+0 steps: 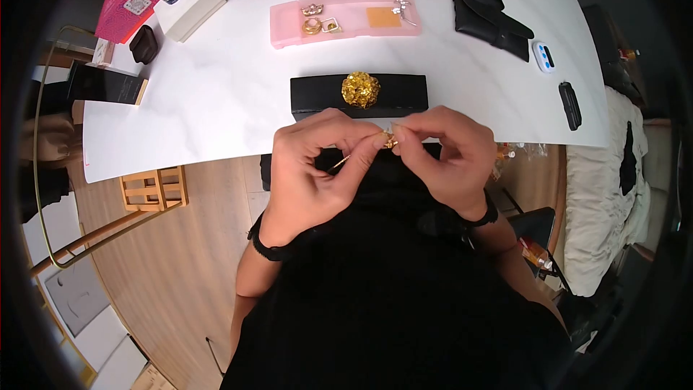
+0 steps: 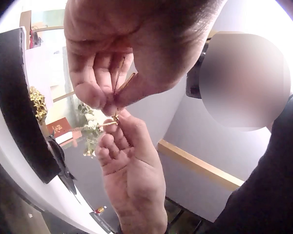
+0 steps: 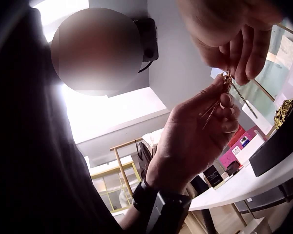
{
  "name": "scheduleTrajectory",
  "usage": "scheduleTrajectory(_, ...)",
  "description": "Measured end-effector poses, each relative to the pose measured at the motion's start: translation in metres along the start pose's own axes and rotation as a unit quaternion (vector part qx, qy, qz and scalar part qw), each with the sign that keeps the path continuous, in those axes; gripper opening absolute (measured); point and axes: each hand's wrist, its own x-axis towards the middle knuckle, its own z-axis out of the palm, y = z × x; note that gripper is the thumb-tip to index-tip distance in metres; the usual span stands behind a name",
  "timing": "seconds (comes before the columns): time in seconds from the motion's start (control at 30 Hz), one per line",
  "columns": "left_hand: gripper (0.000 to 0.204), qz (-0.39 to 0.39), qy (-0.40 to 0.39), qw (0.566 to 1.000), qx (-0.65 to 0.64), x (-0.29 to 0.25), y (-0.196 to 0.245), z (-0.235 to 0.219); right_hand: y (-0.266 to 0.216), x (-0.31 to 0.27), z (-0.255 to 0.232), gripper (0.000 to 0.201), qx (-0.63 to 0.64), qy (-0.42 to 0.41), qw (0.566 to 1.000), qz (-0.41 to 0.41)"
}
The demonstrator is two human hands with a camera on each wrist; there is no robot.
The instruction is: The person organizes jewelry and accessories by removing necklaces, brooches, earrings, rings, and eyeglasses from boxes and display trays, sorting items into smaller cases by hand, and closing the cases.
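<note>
Holds left hand (image 1: pixel 310 170) and right hand (image 1: pixel 455 155) close together before the torso (image 1: pixel 397 296); pinches between thumb (image 1: pixel 361 161) and fingertips on each, bends the other fingers (image 2: pixel 106 145), angles both forearms (image 1: pixel 254 272) inward.

The chain (image 1: pixel 340 164) is gold, the table (image 1: pixel 216 101) marbled white.
</note>
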Motion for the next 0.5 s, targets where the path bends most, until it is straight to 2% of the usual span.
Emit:
scheduleTrajectory(0.07, 0.007, -0.052, 0.036, 0.997, -0.046, 0.001, 0.0, 0.002, 0.002, 0.005, 0.003, 0.012, 0.117, 0.022, 0.989, 0.084)
scheduleTrajectory(0.1, 0.006, -0.085, 0.037, 0.994, -0.065, 0.0, 0.002, 0.002, 0.003, 0.007, 0.001, 0.012, 0.117, 0.021, 0.989, 0.083)
scheduleTrajectory(0.13, 0.006, -0.084, 0.038, 0.994, -0.064, -0.001, 0.002, 0.002, 0.005, 0.008, -0.002, 0.012, 0.131, -0.003, 0.987, 0.097)
scheduleTrajectory(0.2, 0.007, -0.122, 0.074, 0.983, -0.118, -0.003, 0.002, 0.005, 0.007, 0.007, -0.004, 0.012, 0.145, -0.026, 0.983, 0.113)
scheduleTrajectory(0.37, 0.008, -0.134, 0.062, 0.978, -0.148, -0.008, -0.003, 0.008, 0.008, 0.003, -0.002, 0.009, 0.217, -0.052, 0.959, 0.177)
scheduleTrajectory(0.5, 0.007, -0.143, 0.062, 0.976, -0.153, -0.011, -0.004, 0.008, 0.008, 0.004, -0.003, 0.007, 0.199, -0.056, 0.961, 0.186)
